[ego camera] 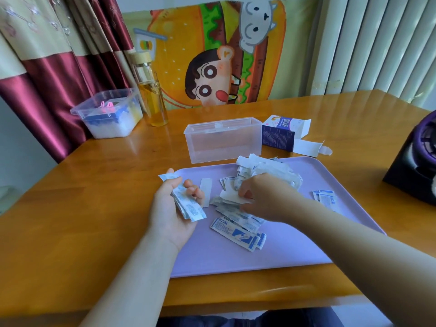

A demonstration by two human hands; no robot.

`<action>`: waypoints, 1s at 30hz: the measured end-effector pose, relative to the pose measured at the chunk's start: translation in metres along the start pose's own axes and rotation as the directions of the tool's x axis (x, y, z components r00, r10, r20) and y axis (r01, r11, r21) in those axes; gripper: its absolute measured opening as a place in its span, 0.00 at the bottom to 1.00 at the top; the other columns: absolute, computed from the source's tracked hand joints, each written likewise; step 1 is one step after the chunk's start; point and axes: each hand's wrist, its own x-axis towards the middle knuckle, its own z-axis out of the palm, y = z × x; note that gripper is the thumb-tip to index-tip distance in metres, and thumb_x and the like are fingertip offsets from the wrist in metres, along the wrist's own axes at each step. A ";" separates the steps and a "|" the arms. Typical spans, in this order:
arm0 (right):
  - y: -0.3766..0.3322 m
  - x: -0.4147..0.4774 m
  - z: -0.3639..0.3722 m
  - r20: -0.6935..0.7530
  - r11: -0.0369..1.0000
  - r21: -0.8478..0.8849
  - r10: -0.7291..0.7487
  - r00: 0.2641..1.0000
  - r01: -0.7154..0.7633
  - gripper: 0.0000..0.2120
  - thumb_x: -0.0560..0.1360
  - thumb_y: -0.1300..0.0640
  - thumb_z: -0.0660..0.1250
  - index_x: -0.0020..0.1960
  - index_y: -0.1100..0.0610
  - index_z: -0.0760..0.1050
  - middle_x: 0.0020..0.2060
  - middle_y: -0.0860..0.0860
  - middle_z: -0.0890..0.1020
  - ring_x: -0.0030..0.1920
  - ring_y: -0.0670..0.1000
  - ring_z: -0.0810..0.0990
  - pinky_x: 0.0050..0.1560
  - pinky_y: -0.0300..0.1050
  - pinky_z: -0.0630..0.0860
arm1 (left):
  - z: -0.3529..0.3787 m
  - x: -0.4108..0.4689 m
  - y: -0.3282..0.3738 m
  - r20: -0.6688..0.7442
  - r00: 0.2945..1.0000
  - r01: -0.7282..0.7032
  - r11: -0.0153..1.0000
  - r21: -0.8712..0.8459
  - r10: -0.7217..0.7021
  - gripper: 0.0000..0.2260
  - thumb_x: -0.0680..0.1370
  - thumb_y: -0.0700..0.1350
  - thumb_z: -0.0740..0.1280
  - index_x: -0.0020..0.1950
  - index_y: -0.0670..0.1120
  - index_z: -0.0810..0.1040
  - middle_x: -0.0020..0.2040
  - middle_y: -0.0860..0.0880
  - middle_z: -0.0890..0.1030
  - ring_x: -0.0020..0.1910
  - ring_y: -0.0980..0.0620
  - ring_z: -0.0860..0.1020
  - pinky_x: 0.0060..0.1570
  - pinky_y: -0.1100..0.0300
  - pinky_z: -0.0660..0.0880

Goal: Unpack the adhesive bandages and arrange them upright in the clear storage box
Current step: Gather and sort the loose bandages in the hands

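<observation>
Loose white-and-blue wrapped bandages [238, 234] lie scattered on a lilac tray [283, 251], with a bigger heap [266, 168] at its far side. My left hand [174, 208], palm up at the tray's left edge, holds a small stack of bandages [188, 206] under curled fingers. My right hand [264, 197] is over the middle of the pile and pinches a white bandage [232, 198]. The clear storage box [221, 140] stands open just behind the tray; I see nothing in it. The opened bandage carton [280, 133] lies to its right.
A second clear box [111, 114] with blue and white contents and a glass bottle [153, 95] of yellow liquid stand at the back left. A black and purple object [415, 161] sits at the right table edge. Torn paper flaps [309, 147] lie by the carton.
</observation>
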 end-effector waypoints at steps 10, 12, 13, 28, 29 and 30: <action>0.009 -0.002 -0.006 -0.246 0.961 0.276 0.090 0.965 -0.019 0.11 0.76 0.55 0.63 0.41 0.60 0.79 0.35 0.54 0.81 0.36 0.54 0.75 0.33 0.43 0.68 | -0.006 0.003 -0.005 -0.015 0.999 0.050 0.987 0.155 -0.048 0.12 0.79 0.38 0.57 0.60 0.49 0.71 0.38 0.50 0.72 0.22 0.58 0.64 0.23 0.69 0.63; 0.008 -0.004 -0.008 -0.117 0.748 0.661 0.185 0.976 -0.062 0.06 0.75 0.56 0.67 0.40 0.56 0.79 0.34 0.50 0.81 0.35 0.48 0.76 0.36 0.34 0.71 | -0.006 0.003 -0.007 -0.012 0.998 0.058 0.970 0.234 -0.057 0.12 0.78 0.38 0.59 0.61 0.47 0.72 0.39 0.51 0.74 0.22 0.59 0.64 0.22 0.70 0.63; 0.005 -0.006 -0.008 0.012 0.547 0.830 0.179 0.984 -0.110 0.05 0.74 0.59 0.69 0.39 0.56 0.79 0.35 0.51 0.81 0.36 0.49 0.77 0.41 0.37 0.73 | -0.006 0.002 -0.008 -0.003 0.998 0.068 0.956 0.285 -0.070 0.12 0.78 0.37 0.61 0.60 0.47 0.73 0.40 0.51 0.74 0.22 0.59 0.64 0.22 0.70 0.63; -0.002 -0.020 -0.002 0.229 0.013 0.973 0.017 0.973 -0.230 0.31 0.63 0.55 0.72 0.60 0.72 0.71 0.49 0.63 0.81 0.48 0.58 0.79 0.55 0.54 0.71 | 0.006 -0.013 -0.020 0.221 0.974 -0.114 0.743 0.660 -0.046 0.03 0.76 0.36 0.66 0.47 0.42 0.79 0.32 0.50 0.83 0.28 0.57 0.80 0.20 0.70 0.68; -0.003 -0.021 -0.002 0.216 0.032 0.976 0.039 0.976 -0.217 0.30 0.64 0.56 0.72 0.59 0.73 0.71 0.49 0.63 0.81 0.47 0.56 0.81 0.56 0.54 0.73 | 0.005 -0.011 -0.019 0.210 0.977 -0.117 0.733 0.670 -0.035 0.03 0.75 0.36 0.67 0.46 0.42 0.79 0.33 0.50 0.83 0.30 0.56 0.81 0.21 0.70 0.68; -0.003 -0.021 -0.001 0.196 0.052 0.979 0.066 0.978 -0.199 0.28 0.66 0.57 0.72 0.58 0.74 0.70 0.49 0.63 0.82 0.47 0.56 0.82 0.57 0.55 0.75 | 0.003 -0.009 -0.019 0.191 0.981 -0.116 0.724 0.680 -0.022 0.03 0.74 0.37 0.68 0.46 0.42 0.79 0.35 0.48 0.84 0.33 0.53 0.81 0.23 0.68 0.69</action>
